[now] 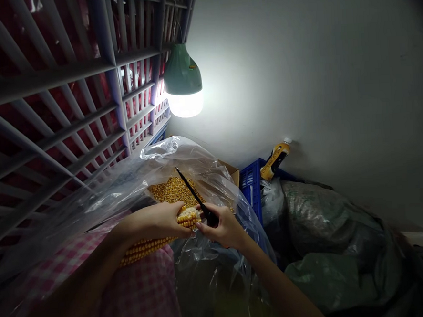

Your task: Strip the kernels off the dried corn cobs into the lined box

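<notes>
My left hand (161, 220) is wrapped round a dried yellow corn cob (143, 251). Bare pale cob shows at its upper end, and part of its length is hidden under my wrist. Close beside that end, my right hand (226, 228) grips the dark handle of a slim black pointed tool (191, 188); its thin shaft points up and left, and its exact kind is unclear. My right fingertips are at the cob's end. Behind and below both hands, loose corn kernels (173, 190) lie inside a clear plastic bag (186, 153). Pink checked cloth (141, 296) lies under the cob.
A lit green-capped lamp (183, 79) hangs beside a slatted plastic crate (116, 92) on the left. A blue crate (251, 185) with a yellow-labelled bottle (275, 160) stands against the wall. Filled sacks (326, 218) and dark green cloth (330, 280) lie at right.
</notes>
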{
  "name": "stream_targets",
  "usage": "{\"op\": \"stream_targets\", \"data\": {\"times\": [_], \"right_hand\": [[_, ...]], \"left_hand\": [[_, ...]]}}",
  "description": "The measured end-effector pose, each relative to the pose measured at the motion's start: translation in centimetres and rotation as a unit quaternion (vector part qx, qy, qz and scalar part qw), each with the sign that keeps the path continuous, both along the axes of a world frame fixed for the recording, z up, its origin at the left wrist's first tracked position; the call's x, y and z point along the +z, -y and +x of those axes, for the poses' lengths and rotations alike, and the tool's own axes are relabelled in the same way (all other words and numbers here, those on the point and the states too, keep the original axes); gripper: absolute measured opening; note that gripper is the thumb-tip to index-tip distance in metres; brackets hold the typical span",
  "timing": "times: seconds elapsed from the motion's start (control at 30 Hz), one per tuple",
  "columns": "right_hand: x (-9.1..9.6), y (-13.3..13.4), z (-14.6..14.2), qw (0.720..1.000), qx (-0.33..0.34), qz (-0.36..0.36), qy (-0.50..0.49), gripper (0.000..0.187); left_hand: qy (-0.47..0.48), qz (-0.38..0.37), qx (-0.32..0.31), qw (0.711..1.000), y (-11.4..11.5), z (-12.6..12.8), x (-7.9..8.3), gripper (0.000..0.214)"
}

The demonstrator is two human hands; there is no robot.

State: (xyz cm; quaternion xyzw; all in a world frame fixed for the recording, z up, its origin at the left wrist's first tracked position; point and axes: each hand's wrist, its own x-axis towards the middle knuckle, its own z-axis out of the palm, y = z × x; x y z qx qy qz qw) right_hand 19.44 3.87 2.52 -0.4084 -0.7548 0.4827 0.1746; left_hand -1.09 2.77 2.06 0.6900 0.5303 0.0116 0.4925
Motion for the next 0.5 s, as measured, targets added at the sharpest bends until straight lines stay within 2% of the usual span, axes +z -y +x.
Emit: {"op": "stream_targets", "data": {"times": [0.13, 0.3, 0.37, 0.43, 0.5], "right_hand": [[0.5, -0.1, -0.2, 0.996, 0.026, 0.073, 0.046, 0.032], [-0.1, -0.4, -0.5, 0.989, 0.049, 0.129, 0.055, 0.028], [-0.5, -0.7, -0.5, 0.995, 0.012, 0.088, 0.039, 0.021], [-0.7, -0.9, -0.3, 0.999, -0.034, -0.015, 0.010, 0.020], [-0.6, -1.0, 0.0, 0.991, -0.052, -0.119, -0.021, 0.026]], "left_hand": [[0.007, 0.005, 0.002, 1.000, 0.0, -0.1, -0.4, 0.054], [0.014, 0.004, 0.002, 1.000, 0.0, 0.0, -0.5, 0.049], [0.008, 0.005, 0.003, 1.000, 0.0, 0.0, -0.4, 0.048], [0.000, 0.003, 0.000, 1.000, 0.1, 0.0, -0.3, 0.049], [-0.002, 0.003, -0.005, 1.000, 0.1, 0.0, -0.1, 0.050]]}}
